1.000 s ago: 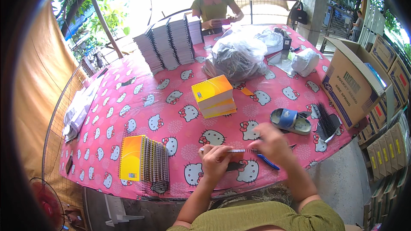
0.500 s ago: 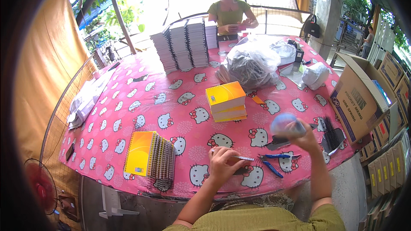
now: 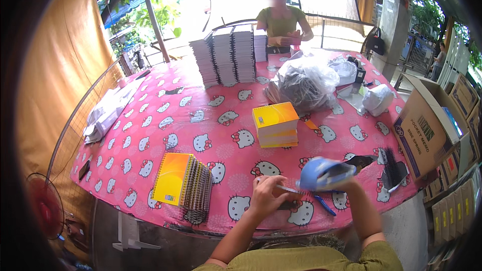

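tape dispenser (image 3: 324,173), blue, gripped in right hand (image 3: 335,184) above the table (image 3: 165,115); left hand (image 3: 267,196) pinches a thin strip. judged mid-taping; next needs steady pull.

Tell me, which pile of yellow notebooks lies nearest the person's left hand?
The spiral-bound row near the table's front edge; the other yellow stack sits farther back, mid-table.

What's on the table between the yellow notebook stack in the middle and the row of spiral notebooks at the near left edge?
In the head view, nothing: only bare pink cat-print tablecloth lies between the yellow notebook stack and the spiral notebooks.
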Tool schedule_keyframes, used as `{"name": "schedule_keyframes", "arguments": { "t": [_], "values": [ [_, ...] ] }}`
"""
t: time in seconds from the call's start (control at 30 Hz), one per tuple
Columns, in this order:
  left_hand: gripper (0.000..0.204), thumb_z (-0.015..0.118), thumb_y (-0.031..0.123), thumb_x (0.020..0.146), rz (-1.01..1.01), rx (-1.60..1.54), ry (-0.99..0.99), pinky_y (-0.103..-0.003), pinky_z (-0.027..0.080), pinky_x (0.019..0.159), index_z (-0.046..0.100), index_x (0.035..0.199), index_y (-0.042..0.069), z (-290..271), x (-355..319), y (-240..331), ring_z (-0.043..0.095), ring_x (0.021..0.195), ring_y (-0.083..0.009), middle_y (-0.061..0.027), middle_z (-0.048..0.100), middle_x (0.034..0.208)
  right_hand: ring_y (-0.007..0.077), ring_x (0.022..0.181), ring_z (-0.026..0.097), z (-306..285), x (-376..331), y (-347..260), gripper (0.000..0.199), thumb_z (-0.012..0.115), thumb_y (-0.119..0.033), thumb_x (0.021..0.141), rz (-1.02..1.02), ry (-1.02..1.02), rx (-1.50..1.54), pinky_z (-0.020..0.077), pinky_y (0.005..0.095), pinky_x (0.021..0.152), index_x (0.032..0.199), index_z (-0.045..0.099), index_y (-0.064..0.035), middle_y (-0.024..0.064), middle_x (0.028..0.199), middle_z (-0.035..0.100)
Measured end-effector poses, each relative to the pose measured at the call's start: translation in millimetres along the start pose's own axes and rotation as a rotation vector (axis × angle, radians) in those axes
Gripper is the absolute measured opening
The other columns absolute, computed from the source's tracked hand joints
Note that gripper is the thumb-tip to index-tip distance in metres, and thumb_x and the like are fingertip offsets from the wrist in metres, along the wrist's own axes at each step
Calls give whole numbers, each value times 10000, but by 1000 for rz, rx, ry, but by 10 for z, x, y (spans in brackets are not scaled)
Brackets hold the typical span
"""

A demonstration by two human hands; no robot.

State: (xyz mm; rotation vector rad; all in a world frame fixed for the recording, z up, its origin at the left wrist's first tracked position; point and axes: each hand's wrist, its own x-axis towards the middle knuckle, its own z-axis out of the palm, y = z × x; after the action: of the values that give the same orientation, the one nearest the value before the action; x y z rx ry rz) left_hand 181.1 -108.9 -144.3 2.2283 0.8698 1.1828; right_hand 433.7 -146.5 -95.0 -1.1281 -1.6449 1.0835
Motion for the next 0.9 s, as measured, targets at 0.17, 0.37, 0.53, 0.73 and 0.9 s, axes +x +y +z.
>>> {"name": "schedule_keyframes", "arguments": {
  "t": [0.17,0.37,0.53,0.73,0.9],
  "values": [
    [446,796,78,628,-16,-12,29,-397,477,871,650,1050,76,-129,61,15,612,963,-278,-98,633,1020,82,823,603,-9,108,151,336,736,-7,671,26,-9,-79,502,271,728,992,635,-9,41,850,667],
    [481,772,-5,707,-276,-267,70,-322,515,885,590,1149,48,-156,3,-132,610,1055,-191,-90,616,1088,80,824,593,129,292,102,281,713,19,683,69,72,-258,490,266,755,949,628,-19,25,846,654],
    [458,742,-40,763,-390,-611,141,-268,516,853,532,1168,9,-59,-31,-253,611,970,-113,-52,621,1010,99,812,586,216,340,86,296,674,31,687,30,-8,-233,491,290,739,977,625,-8,53,860,657],
    [352,690,-62,802,-379,-618,116,-242,509,833,530,1105,22,-40,-79,-410,600,940,-93,-24,605,985,77,827,550,206,399,103,429,662,52,655,-29,-56,-192,485,273,732,1077,622,-16,-2,909,647],
    [379,741,-32,768,-423,-684,176,-242,521,790,544,1091,-20,-69,-47,-307,629,881,-99,-54,658,926,79,846,558,205,492,90,442,665,50,650,87,-41,-116,482,268,744,1086,619,-11,2,909,647]
  ]
}}
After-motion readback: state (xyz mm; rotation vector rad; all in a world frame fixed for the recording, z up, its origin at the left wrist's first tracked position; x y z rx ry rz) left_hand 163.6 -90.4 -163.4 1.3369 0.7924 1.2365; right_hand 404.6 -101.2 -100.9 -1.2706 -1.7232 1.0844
